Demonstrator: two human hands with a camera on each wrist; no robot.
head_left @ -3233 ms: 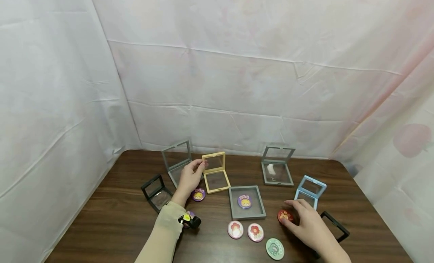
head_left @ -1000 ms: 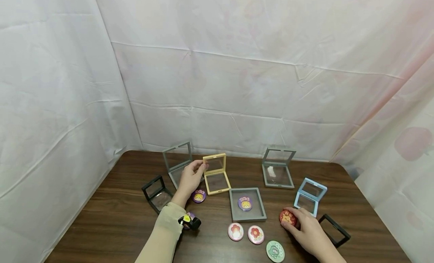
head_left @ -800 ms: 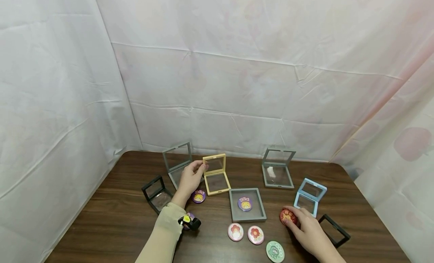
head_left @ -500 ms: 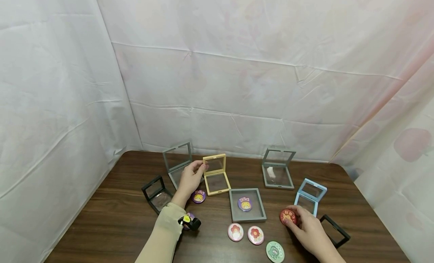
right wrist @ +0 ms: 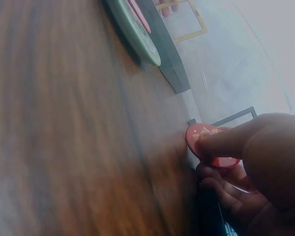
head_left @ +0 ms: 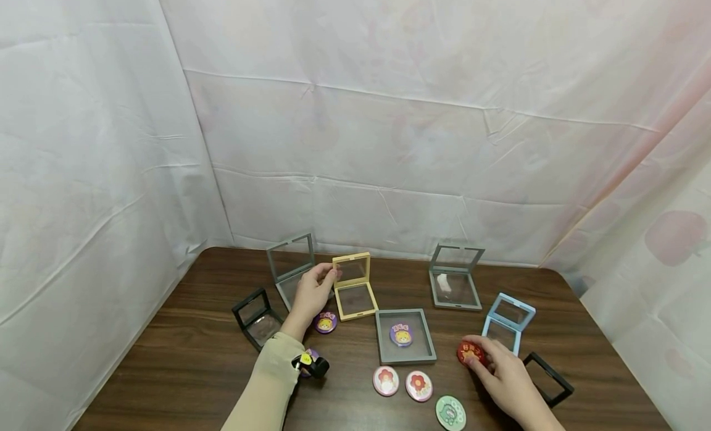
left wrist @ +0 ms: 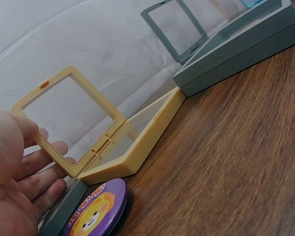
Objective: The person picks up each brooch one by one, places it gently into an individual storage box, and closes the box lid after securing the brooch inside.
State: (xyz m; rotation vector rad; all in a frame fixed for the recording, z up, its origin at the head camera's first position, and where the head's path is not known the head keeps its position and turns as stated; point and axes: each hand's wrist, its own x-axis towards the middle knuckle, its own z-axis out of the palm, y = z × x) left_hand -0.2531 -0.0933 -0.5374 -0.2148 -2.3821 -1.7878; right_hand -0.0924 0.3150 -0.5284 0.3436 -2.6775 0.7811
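- Just changed: about three seconds back, the right hand [head_left: 500,367] was spread over the red badge [head_left: 465,350]; now thumb and fingers pinch it.
- Badge sits tilted in that grip, in front of the blue frame [head_left: 504,322]. I'd judge reaching is done and handling has begun.
- Left hand [head_left: 313,292]: no change, grasping the raised lid's left edge on the yellow frame [head_left: 351,283].
- Frames, seven: that blue, that yellow; three grey: left grey frame [head_left: 294,272], right grey frame [head_left: 451,270], centre grey frame [head_left: 419,349]; two black: left black frame [head_left: 257,317], right black frame [head_left: 553,372].
- Badges, seven: one red; one green badge [head_left: 451,413]; two floral, left flower badge [head_left: 386,381] and right flower badge [head_left: 419,386]; three purple.
- Purples: inner purple badge [head_left: 401,335] within the centre grey rim, outer purple badge [head_left: 325,322] by the left wrist, third mostly hidden behind the wrist camera [head_left: 318,365], so probably a badge.
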